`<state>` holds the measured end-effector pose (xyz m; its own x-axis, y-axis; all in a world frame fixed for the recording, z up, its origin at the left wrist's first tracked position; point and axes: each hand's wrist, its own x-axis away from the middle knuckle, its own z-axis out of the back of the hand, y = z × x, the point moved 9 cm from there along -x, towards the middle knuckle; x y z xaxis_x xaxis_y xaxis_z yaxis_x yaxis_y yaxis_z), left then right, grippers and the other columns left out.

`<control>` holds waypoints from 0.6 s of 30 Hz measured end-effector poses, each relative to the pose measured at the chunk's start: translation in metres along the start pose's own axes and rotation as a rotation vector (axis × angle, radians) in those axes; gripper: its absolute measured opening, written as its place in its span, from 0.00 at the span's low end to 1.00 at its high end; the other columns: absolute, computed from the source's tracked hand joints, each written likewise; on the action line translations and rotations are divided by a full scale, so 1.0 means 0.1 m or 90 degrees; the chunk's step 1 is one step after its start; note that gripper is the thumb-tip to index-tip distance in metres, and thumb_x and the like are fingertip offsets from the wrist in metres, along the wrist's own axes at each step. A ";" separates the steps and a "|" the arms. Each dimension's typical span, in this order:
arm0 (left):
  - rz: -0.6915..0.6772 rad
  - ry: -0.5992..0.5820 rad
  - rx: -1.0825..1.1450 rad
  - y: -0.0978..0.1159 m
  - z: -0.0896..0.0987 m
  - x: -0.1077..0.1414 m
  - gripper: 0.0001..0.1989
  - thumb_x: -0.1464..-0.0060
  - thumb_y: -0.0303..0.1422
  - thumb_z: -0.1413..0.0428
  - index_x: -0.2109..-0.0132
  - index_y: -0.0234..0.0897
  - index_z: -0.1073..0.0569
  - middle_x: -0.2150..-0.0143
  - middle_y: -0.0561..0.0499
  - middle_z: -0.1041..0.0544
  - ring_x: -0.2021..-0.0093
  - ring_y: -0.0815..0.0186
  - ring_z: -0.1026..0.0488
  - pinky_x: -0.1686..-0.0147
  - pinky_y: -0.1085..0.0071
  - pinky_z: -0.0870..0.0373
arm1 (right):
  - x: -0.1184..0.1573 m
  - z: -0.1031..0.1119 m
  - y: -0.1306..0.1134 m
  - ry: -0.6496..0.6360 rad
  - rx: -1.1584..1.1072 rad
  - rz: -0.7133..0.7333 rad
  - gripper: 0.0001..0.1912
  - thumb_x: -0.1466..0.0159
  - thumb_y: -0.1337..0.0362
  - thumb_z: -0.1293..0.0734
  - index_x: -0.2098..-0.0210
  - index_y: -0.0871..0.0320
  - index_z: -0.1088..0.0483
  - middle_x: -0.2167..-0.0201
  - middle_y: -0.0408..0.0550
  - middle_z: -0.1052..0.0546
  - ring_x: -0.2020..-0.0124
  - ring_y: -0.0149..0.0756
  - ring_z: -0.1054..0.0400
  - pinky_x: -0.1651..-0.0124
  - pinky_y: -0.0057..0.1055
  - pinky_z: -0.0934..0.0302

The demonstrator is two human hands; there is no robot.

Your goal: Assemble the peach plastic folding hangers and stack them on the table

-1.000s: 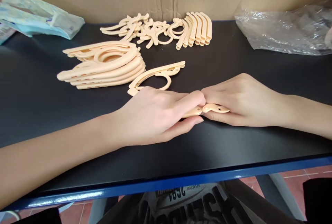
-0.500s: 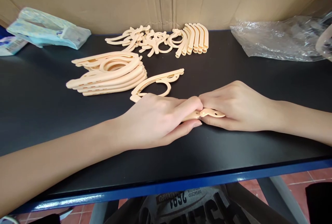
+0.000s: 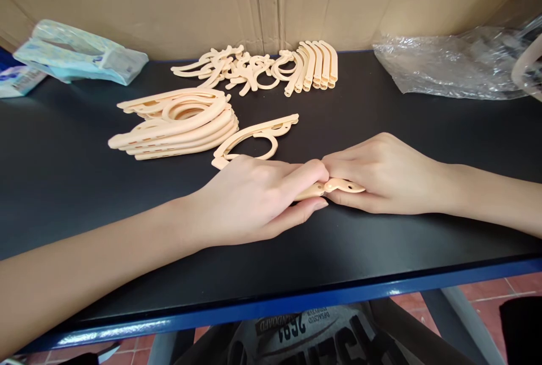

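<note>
Pinching a cream bar (image 3: 312, 191) between thumb and fingers, the person's left hand (image 3: 262, 198) meets the right hand (image 3: 381, 176), which grips a small holed piece (image 3: 346, 185) against the bar's end, over the worktop (image 3: 381, 252). Beyond, a blue packet (image 3: 80, 52) lies far left, a clear bag (image 3: 444, 63) far right; their contents are indistinct.

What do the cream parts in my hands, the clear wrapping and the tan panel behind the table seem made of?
Cream parts: probably hard plastic, smooth with a slight sheen and moulded-looking curves. Clear wrapping: looks like thin plastic film, glossy, see-through and wrinkled. Tan panel: likely cardboard, mostly matte, with vertical creases.
</note>
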<state>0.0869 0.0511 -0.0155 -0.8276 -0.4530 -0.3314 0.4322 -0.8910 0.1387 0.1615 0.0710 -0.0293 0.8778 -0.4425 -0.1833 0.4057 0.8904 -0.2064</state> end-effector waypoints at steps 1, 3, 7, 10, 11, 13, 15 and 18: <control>0.000 -0.001 -0.001 0.00 0.00 0.00 0.07 0.34 0.33 0.49 0.55 0.33 0.31 0.65 0.56 0.22 0.73 0.71 0.27 0.81 0.71 0.45 | 0.00 0.00 0.00 0.000 0.000 0.001 0.14 0.31 0.62 0.42 0.72 0.59 0.36 0.79 0.39 0.33 0.80 0.27 0.45 0.76 0.28 0.59; 0.002 -0.006 0.000 0.00 -0.01 0.00 0.07 0.34 0.33 0.49 0.55 0.33 0.31 0.65 0.56 0.22 0.72 0.71 0.27 0.81 0.71 0.45 | 0.00 0.01 0.00 0.002 -0.001 0.003 0.14 0.31 0.62 0.42 0.72 0.59 0.36 0.79 0.40 0.34 0.80 0.27 0.45 0.76 0.28 0.59; 0.009 -0.016 0.005 0.00 -0.01 0.00 0.06 0.34 0.32 0.49 0.55 0.34 0.31 0.64 0.56 0.21 0.72 0.71 0.26 0.80 0.72 0.46 | -0.01 0.02 0.00 -0.001 -0.001 0.004 0.15 0.30 0.61 0.42 0.72 0.58 0.37 0.79 0.40 0.34 0.80 0.27 0.45 0.76 0.28 0.59; 0.010 -0.015 0.006 0.01 -0.01 0.01 0.06 0.34 0.32 0.49 0.55 0.34 0.31 0.64 0.55 0.21 0.71 0.71 0.26 0.80 0.71 0.46 | 0.00 0.02 -0.01 -0.002 -0.002 0.009 0.14 0.30 0.61 0.42 0.72 0.58 0.37 0.79 0.40 0.34 0.80 0.27 0.45 0.76 0.28 0.59; 0.010 -0.015 0.006 0.01 -0.01 0.01 0.06 0.34 0.32 0.49 0.55 0.34 0.31 0.64 0.55 0.21 0.71 0.70 0.25 0.80 0.71 0.46 | 0.00 0.02 -0.02 0.002 0.000 0.013 0.14 0.30 0.62 0.42 0.71 0.58 0.37 0.79 0.40 0.34 0.80 0.27 0.45 0.76 0.28 0.59; 0.009 -0.014 0.007 0.01 -0.01 0.01 0.06 0.34 0.32 0.50 0.55 0.34 0.31 0.64 0.55 0.21 0.70 0.70 0.25 0.79 0.71 0.46 | 0.01 0.03 -0.03 0.009 0.005 0.023 0.14 0.30 0.62 0.42 0.71 0.58 0.37 0.79 0.39 0.35 0.80 0.27 0.46 0.76 0.27 0.58; 0.005 -0.011 0.007 0.01 -0.01 0.02 0.06 0.34 0.32 0.50 0.55 0.34 0.32 0.64 0.55 0.21 0.70 0.70 0.25 0.78 0.71 0.45 | 0.01 0.03 -0.03 0.011 0.010 0.028 0.13 0.30 0.62 0.42 0.71 0.58 0.38 0.79 0.39 0.35 0.80 0.26 0.47 0.77 0.27 0.58; 0.002 -0.010 0.001 0.02 -0.01 0.02 0.05 0.35 0.32 0.49 0.55 0.34 0.32 0.63 0.55 0.21 0.69 0.69 0.25 0.79 0.71 0.46 | 0.02 0.03 -0.03 0.005 0.011 0.033 0.13 0.29 0.61 0.42 0.70 0.58 0.38 0.78 0.39 0.35 0.80 0.26 0.47 0.76 0.27 0.58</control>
<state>0.0865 0.0487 -0.0169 -0.8319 -0.4556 -0.3170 0.4338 -0.8900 0.1407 0.1626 0.0675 -0.0258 0.8958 -0.3964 -0.2010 0.3642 0.9139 -0.1793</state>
